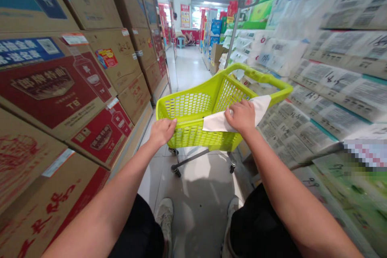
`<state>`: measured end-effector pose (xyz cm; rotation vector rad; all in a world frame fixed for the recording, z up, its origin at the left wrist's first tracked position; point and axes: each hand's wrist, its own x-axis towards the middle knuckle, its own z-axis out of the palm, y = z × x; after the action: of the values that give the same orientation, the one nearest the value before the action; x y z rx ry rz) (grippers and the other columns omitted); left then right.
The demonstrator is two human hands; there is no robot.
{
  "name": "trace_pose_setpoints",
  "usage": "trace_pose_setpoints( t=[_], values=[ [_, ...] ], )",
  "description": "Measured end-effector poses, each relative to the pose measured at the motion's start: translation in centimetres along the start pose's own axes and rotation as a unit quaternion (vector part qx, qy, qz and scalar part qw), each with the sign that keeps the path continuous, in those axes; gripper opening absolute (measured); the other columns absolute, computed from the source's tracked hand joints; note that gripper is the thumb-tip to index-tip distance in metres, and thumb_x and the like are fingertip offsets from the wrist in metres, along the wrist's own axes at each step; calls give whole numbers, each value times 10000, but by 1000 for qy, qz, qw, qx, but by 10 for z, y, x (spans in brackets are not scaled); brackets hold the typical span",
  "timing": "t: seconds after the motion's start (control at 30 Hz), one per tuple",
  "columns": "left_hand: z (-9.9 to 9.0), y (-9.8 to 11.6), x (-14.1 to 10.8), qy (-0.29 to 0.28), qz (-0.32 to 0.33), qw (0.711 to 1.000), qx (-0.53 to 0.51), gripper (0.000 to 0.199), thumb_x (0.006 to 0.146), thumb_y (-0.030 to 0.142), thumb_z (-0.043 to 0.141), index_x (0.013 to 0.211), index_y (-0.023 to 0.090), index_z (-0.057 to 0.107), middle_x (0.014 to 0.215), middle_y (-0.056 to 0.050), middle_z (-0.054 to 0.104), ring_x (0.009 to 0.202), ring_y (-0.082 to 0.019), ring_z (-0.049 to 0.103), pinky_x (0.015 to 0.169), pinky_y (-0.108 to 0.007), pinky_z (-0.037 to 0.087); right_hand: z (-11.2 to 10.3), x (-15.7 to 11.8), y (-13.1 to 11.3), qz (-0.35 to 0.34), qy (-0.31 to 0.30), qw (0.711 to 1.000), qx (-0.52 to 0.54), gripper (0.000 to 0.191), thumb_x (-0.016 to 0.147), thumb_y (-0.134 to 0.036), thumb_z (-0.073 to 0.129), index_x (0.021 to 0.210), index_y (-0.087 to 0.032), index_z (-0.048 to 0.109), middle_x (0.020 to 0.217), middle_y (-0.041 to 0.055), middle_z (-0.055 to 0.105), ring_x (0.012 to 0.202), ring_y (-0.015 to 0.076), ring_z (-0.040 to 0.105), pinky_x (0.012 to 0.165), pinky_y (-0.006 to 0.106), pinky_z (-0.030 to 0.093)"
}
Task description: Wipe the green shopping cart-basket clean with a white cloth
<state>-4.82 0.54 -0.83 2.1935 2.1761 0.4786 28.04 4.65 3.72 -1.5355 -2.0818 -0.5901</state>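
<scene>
A lime-green plastic shopping cart (193, 137) on grey legs with casters stands crosswise in front of me, its handle to the right. My left hand (163, 131) is closed over the near rim at the basket's left corner. Toward the handle, my right hand (242, 116) presses a white cloth (215, 121) against the near rim, its fingers bent over the cloth. One end of the cloth sticks out to the right of that hand. The bottom of the basket is partly hidden by its near wall.
Stacked liquor cartons (48, 88) wall the left side. Piled packs (332, 64) with handwritten prices line the right, blurred in part. A grey pole (234, 32) rises behind the cart. The tiled floor (189, 64) runs on to a blue stool (180, 42) and displays.
</scene>
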Motion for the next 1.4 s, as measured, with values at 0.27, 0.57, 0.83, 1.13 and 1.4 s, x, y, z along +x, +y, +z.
trace_pose_setpoints(
  t=[0.27, 0.57, 0.83, 1.13, 1.4],
  values=[
    [2, 2, 1, 111, 136, 967, -186, 451, 994, 474, 443, 1334, 237, 619, 1339, -56, 676, 1135, -237, 648, 956, -368, 469, 15, -13, -44, -217, -46, 950, 218, 325, 1004, -266, 470, 1231, -199, 693, 1203, 88, 739, 1077, 250, 618, 970, 402, 388],
    [2, 21, -7, 113, 253, 955, -102, 331, 1015, 435, 483, 1198, 224, 659, 1192, -77, 727, 1151, -258, 649, 913, -381, 432, -4, 0, -42, -124, -62, 983, 124, 348, 1017, -344, 442, 1055, -160, 735, 1076, 132, 747, 1046, 288, 595, 964, 412, 388],
    [-1, 16, -4, 126, 236, 944, -191, 310, 1000, 447, 470, 1059, 198, 645, 1053, -85, 721, 1028, -247, 657, 912, -385, 471, 0, 1, -66, -35, -63, 997, 22, 420, 1036, -382, 389, 999, -168, 749, 1042, 141, 729, 1047, 302, 550, 985, 420, 321],
    [-13, -19, 11, 193, 121, 940, -254, 299, 906, 385, 533, 1111, 204, 653, 1171, -96, 685, 1194, -290, 601, 1101, -492, 446, -4, 8, -124, 16, -162, 985, 61, 597, 1007, -613, 351, 969, -212, 791, 919, 138, 770, 956, 297, 663, 954, 454, 311],
    [26, -69, 34, 96, -142, 819, -548, 924, 576, 81, 652, 1466, 214, 440, 1517, -153, 508, 1307, -303, 584, 1033, -420, 537, -3, 11, -87, 41, -138, 990, 7, 584, 994, -556, 383, 906, -156, 798, 878, 169, 760, 932, 304, 658, 916, 439, 333]
  ],
)
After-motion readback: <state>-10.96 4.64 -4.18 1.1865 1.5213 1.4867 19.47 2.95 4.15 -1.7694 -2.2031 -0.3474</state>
